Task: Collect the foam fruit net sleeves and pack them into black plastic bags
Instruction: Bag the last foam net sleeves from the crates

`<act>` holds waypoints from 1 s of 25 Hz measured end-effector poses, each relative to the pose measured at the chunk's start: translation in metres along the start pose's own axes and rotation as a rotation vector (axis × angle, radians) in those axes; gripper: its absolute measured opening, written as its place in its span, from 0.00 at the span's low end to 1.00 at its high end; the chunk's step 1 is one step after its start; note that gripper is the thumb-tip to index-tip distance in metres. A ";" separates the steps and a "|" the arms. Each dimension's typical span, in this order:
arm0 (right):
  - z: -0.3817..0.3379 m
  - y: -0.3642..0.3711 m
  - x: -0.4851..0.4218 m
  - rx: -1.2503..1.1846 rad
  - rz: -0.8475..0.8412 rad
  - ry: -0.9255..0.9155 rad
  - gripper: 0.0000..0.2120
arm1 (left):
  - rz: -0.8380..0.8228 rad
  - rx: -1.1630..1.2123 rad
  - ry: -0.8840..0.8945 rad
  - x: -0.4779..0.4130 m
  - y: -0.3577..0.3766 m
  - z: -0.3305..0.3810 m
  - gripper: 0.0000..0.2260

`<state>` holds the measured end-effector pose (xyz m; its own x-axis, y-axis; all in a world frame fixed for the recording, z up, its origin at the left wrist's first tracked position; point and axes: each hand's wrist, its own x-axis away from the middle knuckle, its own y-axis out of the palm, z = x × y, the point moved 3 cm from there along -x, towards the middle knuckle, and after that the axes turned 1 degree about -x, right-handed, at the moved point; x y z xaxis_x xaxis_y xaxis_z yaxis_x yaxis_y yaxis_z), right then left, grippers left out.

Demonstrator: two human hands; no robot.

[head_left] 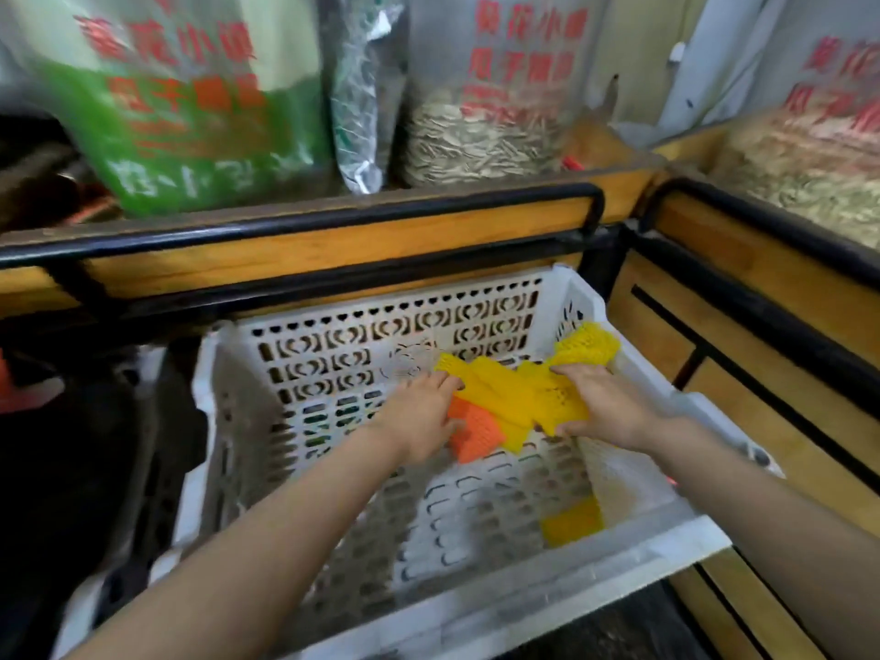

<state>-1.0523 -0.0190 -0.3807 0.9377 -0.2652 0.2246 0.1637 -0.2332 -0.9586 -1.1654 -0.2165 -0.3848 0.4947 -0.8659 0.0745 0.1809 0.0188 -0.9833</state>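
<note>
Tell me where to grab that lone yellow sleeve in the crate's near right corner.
Probably pinch the sleeve by its left edge, reaching down from above. It lies flat on the crate floor against the right wall, so that edge looks the freest.

Perforated plastic crate (481, 612), seemingly matt; wood-faced shelf (333, 252).

Single head-worn view (wide-angle), forward and down, close over the white crate (571, 569), edges perhaps blurred.
</note>
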 end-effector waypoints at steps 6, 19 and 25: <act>0.010 0.014 -0.022 0.405 -0.091 -0.060 0.40 | -0.207 -0.053 0.058 -0.029 0.059 -0.004 0.33; -0.015 -0.027 -0.008 -0.387 0.459 0.047 0.15 | 0.119 0.448 -0.068 -0.012 0.035 -0.008 0.05; -0.054 -0.044 0.003 -0.792 0.604 0.015 0.16 | 0.450 1.155 -0.300 0.004 -0.029 0.013 0.07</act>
<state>-1.0735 -0.0599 -0.3281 0.7910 -0.5561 -0.2550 -0.5970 -0.6108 -0.5201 -1.1580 -0.2138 -0.3541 0.8492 -0.5263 -0.0440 0.5045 0.8331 -0.2268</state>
